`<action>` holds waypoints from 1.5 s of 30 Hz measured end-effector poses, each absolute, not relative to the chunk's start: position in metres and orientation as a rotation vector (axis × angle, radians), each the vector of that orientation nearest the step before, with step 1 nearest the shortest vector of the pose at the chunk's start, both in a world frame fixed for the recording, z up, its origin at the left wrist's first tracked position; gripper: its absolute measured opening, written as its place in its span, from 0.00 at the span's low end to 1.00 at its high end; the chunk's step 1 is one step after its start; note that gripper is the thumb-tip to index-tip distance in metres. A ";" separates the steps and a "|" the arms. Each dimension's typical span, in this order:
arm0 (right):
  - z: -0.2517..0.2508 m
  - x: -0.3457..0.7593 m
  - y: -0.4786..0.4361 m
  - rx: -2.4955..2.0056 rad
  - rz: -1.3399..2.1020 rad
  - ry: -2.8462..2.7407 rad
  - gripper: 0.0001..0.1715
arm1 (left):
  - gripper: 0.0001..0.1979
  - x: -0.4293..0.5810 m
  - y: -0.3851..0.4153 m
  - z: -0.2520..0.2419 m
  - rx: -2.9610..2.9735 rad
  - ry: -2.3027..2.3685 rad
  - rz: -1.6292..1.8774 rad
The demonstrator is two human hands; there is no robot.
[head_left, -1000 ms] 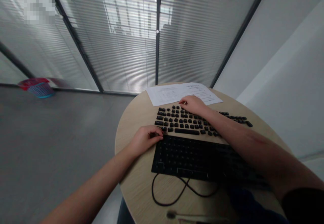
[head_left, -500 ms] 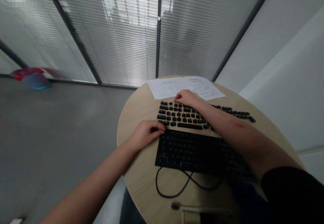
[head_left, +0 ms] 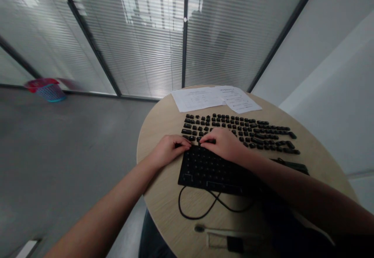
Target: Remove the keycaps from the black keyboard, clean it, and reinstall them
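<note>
A black keyboard base with its keycaps removed lies on a round wooden table. Behind it, several loose black keycaps are laid out in rows. My left hand rests at the base's far left corner, fingers curled and pinching a small dark keycap. My right hand sits at the far edge of the base, fingers closed on a keycap at the front row of loose caps. The two hands are close together.
Two printed paper sheets lie at the table's far side. The keyboard's black cable loops near the front edge, beside a pale tool. Glass partitions with blinds stand behind; a red and blue basket sits on the floor, left.
My right hand has come back from the far rows of keycaps near the papers to the keyboard base's far edge, next to my left hand. The left hand stayed put.
</note>
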State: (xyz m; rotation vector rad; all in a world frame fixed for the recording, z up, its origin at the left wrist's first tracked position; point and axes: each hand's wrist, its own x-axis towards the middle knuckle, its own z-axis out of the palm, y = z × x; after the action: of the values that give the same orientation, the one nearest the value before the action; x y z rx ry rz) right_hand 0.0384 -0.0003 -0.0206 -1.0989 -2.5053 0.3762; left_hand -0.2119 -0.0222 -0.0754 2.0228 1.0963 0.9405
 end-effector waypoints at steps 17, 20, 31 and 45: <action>-0.034 0.034 -0.005 -1.139 0.287 -2.613 0.10 | 0.06 -0.214 -0.020 -0.077 2.102 1.079 0.900; -0.034 0.033 -0.004 -1.111 0.265 -2.661 0.09 | 0.06 -0.215 -0.020 -0.079 2.095 1.043 0.930; -0.024 0.041 0.019 -0.888 0.182 -2.650 0.07 | 0.09 -0.216 -0.021 -0.077 2.023 1.128 0.851; -0.025 0.075 0.175 -1.687 0.205 -2.460 0.12 | 0.10 -0.219 -0.022 -0.076 2.073 1.091 0.860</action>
State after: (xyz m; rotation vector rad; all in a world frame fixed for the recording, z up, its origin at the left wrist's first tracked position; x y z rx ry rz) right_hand 0.0751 0.1745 -0.0249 -1.6868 -2.4604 0.2051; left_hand -0.2191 -0.0222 -0.0756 2.0733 1.0913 0.8603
